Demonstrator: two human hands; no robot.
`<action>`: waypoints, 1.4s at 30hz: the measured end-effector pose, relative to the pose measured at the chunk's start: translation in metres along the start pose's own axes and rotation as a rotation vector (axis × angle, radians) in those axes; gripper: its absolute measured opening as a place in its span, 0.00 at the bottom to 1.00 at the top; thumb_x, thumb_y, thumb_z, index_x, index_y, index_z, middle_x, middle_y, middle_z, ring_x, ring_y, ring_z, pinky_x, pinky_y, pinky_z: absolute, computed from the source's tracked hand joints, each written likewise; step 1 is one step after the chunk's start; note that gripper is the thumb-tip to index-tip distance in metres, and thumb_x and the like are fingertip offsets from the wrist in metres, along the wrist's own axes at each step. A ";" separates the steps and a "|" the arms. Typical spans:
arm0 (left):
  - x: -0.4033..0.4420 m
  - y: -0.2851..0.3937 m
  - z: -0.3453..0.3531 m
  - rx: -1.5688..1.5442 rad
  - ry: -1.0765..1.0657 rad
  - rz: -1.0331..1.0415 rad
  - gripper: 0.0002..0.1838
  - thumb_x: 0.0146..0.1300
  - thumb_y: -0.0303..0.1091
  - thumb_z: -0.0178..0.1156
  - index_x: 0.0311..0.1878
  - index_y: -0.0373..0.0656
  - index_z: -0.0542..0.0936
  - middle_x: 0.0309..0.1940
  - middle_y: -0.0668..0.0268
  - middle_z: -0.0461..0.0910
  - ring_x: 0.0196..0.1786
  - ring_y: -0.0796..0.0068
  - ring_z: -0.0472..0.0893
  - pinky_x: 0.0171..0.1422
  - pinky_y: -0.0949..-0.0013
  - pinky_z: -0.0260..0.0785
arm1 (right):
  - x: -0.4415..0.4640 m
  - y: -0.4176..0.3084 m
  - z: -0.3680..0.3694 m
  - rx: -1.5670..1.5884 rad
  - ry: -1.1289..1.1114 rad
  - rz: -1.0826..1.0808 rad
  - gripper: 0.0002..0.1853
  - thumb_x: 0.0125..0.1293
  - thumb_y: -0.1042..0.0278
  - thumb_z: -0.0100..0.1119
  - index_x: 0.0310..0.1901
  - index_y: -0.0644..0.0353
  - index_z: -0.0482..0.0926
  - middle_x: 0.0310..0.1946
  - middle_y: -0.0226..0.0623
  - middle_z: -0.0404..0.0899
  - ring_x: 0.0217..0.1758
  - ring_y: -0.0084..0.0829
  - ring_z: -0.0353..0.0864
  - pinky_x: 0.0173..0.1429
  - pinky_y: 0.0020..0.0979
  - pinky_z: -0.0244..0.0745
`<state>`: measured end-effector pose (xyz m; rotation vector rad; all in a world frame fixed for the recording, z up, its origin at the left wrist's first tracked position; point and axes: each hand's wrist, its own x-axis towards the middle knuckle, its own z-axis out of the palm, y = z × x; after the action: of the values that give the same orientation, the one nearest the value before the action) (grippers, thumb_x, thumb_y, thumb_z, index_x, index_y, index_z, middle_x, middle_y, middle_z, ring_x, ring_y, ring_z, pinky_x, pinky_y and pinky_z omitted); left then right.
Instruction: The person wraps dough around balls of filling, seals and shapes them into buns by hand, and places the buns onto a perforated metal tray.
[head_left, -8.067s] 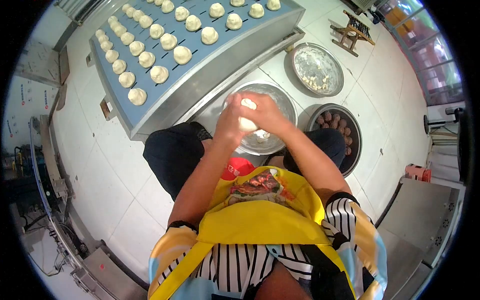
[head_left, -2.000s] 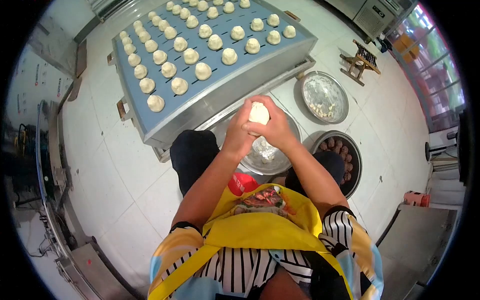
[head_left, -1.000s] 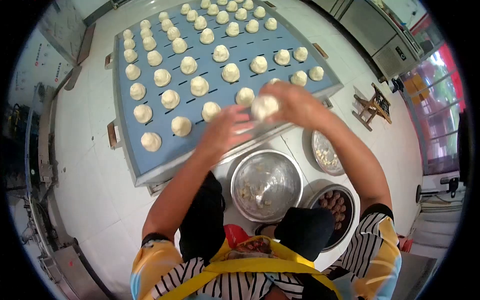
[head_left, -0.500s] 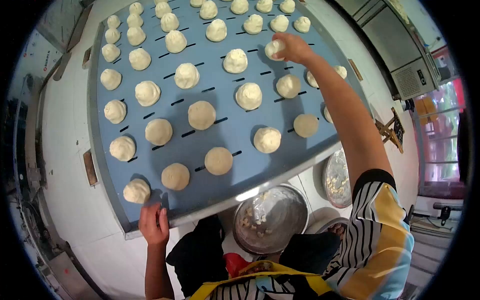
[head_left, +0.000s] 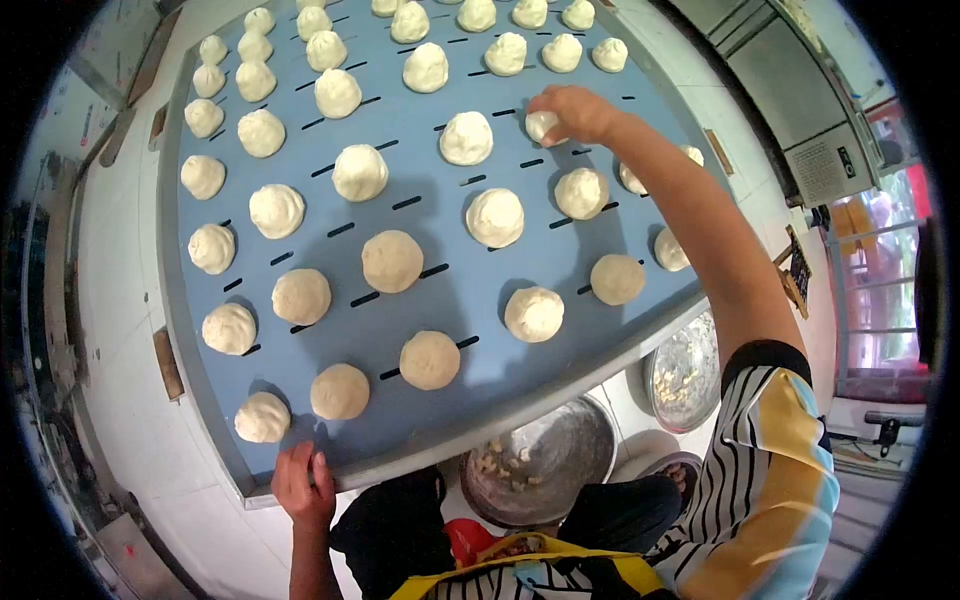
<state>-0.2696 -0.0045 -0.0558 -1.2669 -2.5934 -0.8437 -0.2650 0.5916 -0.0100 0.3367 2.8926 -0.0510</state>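
Observation:
In the head view, my right hand (head_left: 580,115) reaches over the far right part of a blue tray (head_left: 420,170) with dark slots. Its fingers close round a pale filled dough bun (head_left: 541,126), which they partly cover. I cannot tell whether that bun touches the tray. My left hand (head_left: 304,486) lies at the tray's front left edge, fingers bent loosely over the metal rim, thumb apart, with nothing seen in them. Just beyond it sits a pleated bun (head_left: 262,417). A smooth-topped bun (head_left: 340,391) stands to the right of that one.
Several more buns, such as one in the middle (head_left: 495,217), stand in spaced rows across the tray. Below its front edge are a large metal bowl (head_left: 570,450) with scraps inside and another metal pan (head_left: 690,385). A steel cabinet (head_left: 800,130) stands at right.
My right hand, still round the bun, has shifted left and slightly nearer. The near part of the tray appears lower in view. My left hand stays at the rim.

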 end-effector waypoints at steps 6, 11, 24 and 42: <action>0.000 0.001 0.000 0.001 -0.015 -0.016 0.06 0.58 0.23 0.58 0.38 0.32 0.77 0.28 0.53 0.76 0.28 0.55 0.76 0.30 0.59 0.68 | 0.000 -0.003 0.003 -0.055 -0.035 -0.029 0.30 0.48 0.63 0.72 0.56 0.50 0.73 0.48 0.40 0.73 0.53 0.47 0.75 0.54 0.44 0.71; 0.001 0.000 -0.001 -0.021 0.007 0.013 0.06 0.58 0.23 0.58 0.38 0.32 0.76 0.28 0.53 0.76 0.27 0.56 0.75 0.29 0.60 0.67 | -0.008 -0.010 0.005 -0.110 0.240 0.056 0.41 0.48 0.46 0.71 0.64 0.45 0.66 0.50 0.41 0.76 0.49 0.44 0.79 0.50 0.40 0.75; -0.001 -0.001 0.000 -0.019 0.007 0.008 0.05 0.58 0.23 0.58 0.36 0.32 0.77 0.27 0.54 0.76 0.27 0.57 0.76 0.28 0.60 0.67 | 0.011 -0.015 0.014 -0.003 0.095 0.286 0.34 0.45 0.53 0.74 0.56 0.52 0.76 0.44 0.44 0.81 0.47 0.45 0.81 0.49 0.42 0.76; -0.012 -0.009 0.000 0.097 -0.217 -0.013 0.02 0.56 0.26 0.56 0.31 0.38 0.75 0.22 0.56 0.72 0.23 0.54 0.71 0.26 0.56 0.61 | 0.023 0.036 -0.009 0.197 0.492 0.360 0.47 0.50 0.29 0.61 0.63 0.59 0.69 0.39 0.50 0.82 0.42 0.44 0.84 0.50 0.43 0.77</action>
<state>-0.2693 -0.0172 -0.0637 -1.3856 -2.7723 -0.6043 -0.2801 0.6323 -0.0064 1.0324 3.2521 -0.2212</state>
